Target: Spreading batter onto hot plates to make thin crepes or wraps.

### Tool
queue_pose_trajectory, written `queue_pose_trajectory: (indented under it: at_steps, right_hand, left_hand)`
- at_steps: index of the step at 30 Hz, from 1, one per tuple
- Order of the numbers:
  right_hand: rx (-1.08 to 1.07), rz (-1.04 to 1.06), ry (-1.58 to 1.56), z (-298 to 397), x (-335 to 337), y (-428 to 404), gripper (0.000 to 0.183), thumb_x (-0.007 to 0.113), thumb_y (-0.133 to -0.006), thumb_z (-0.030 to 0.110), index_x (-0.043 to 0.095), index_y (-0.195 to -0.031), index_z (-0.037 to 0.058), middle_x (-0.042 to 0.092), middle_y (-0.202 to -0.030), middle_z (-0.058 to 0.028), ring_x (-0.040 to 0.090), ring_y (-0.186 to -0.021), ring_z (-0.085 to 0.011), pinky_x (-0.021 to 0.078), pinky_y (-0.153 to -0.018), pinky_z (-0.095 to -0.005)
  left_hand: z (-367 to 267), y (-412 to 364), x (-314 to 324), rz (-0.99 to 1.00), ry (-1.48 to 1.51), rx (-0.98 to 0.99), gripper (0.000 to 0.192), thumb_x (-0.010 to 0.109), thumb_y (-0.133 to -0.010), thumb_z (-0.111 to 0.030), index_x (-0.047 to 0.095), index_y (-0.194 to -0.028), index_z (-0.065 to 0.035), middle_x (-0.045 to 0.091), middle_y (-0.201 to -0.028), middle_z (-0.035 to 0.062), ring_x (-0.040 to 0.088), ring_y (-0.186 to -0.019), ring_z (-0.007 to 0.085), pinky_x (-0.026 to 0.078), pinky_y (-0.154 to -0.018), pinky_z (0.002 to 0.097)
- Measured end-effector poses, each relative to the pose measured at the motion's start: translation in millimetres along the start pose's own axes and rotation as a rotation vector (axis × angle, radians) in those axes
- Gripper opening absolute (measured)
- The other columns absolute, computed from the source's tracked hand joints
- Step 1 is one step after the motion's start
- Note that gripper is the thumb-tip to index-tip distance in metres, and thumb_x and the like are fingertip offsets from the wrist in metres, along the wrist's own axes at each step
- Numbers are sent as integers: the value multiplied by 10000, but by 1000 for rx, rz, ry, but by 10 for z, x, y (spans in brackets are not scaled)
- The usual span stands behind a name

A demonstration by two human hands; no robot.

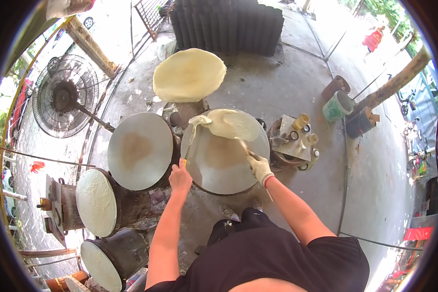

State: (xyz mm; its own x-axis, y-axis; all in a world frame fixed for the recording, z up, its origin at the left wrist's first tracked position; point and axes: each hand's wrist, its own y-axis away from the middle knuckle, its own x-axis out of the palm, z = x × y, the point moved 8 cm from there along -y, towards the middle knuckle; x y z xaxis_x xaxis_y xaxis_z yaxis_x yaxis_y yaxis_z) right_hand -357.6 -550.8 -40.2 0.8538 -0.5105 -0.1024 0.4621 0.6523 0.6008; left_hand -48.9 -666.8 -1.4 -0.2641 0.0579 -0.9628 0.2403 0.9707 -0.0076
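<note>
In the middle, a round metal griddle (226,175) carries a patch of pale, wet batter (233,124) on its far half. My bare left hand (180,178) grips the yellow handle of a long, thin blade-like tool (189,146). A lump of batter (200,120) clings to this tool's far end, beside the patch. My right hand (260,168), in a knitted white glove with a red cuff, is shut on a thin wooden-handled tool (244,146). Its tip meets the near edge of the batter; what shape the tip has is unclear.
Left stands another round griddle (138,153), with two batter-covered griddles (96,202) nearer me. A large pale round sheet (189,75) lies beyond. Jars (301,122) stand on a board at right, with several buckets (337,106) farther off. A fan (65,96) stands left; a person (373,38) is far right.
</note>
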Motion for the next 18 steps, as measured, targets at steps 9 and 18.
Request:
queue_pose_trajectory:
  at_steps: [9, 18]
  right_hand:
    - [63, 193, 243, 132, 81, -115, 336, 607, -875, 298, 644, -1183, 169, 509, -601, 30, 369, -416, -52, 324, -382, -234]
    - [81, 375, 317, 195, 317, -131, 336, 601, -865, 254, 649, -1178, 143, 579, -680, 13, 443, -466, -48, 382, -438, -216]
  left_hand:
    - [375, 567, -332, -57, -25, 40, 611, 546, -764, 10, 503, -1330, -216, 440, -852, 116, 549, -766, 308, 474, -655, 403]
    - [354, 1036, -455, 22, 69, -68, 586, 557, -765, 2, 524, -1303, -230, 461, -895, 126, 571, -794, 326, 485, -676, 433]
